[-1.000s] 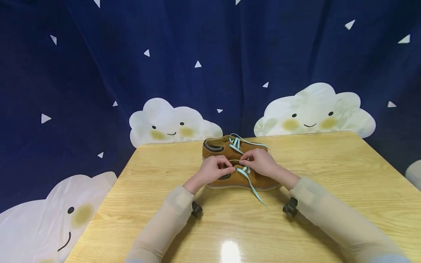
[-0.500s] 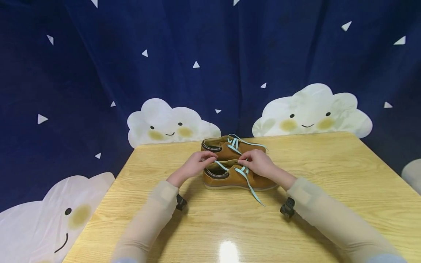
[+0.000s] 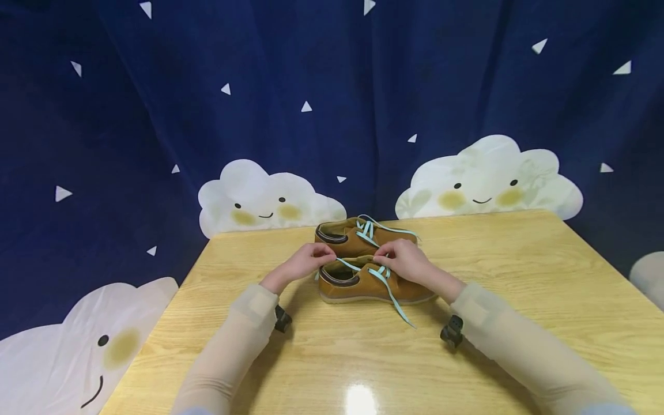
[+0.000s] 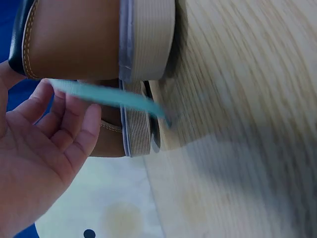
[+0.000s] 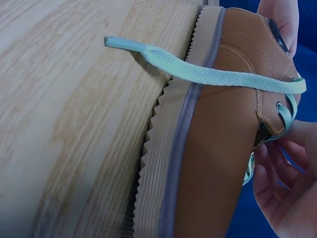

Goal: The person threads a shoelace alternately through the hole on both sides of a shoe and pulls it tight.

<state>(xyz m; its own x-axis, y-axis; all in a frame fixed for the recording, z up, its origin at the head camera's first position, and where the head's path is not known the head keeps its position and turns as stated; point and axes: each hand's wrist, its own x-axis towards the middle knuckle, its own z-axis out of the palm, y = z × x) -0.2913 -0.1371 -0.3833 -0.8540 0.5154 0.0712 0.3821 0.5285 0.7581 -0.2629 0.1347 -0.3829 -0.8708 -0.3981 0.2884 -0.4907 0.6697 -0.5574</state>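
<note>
Two brown shoes lie side by side, toes to the right. Across the opening of the near shoe (image 3: 365,289), a light blue shoelace (image 3: 348,264) runs taut from the eyelets to my left hand (image 3: 300,263), which pinches it behind the heel. The lace's loose end (image 4: 109,95) hangs below those fingers in the left wrist view. My right hand (image 3: 407,259) pinches the near shoe around its tongue, beside the eyelets; its exact fingertip contact is partly hidden. Another lace end (image 5: 208,75) drapes down the shoe's near side.
The far shoe (image 3: 354,248) stands directly behind, its blue lace trailing over its toe. Both are on a wooden table (image 3: 321,357), close to its back edge. A dark blue curtain (image 3: 332,69) with white clouds and triangles hangs behind.
My left hand has moved left from the eyelets to behind the heel, drawing the lace across the opening. My right hand has stayed at nearly the same spot on the shoe.
</note>
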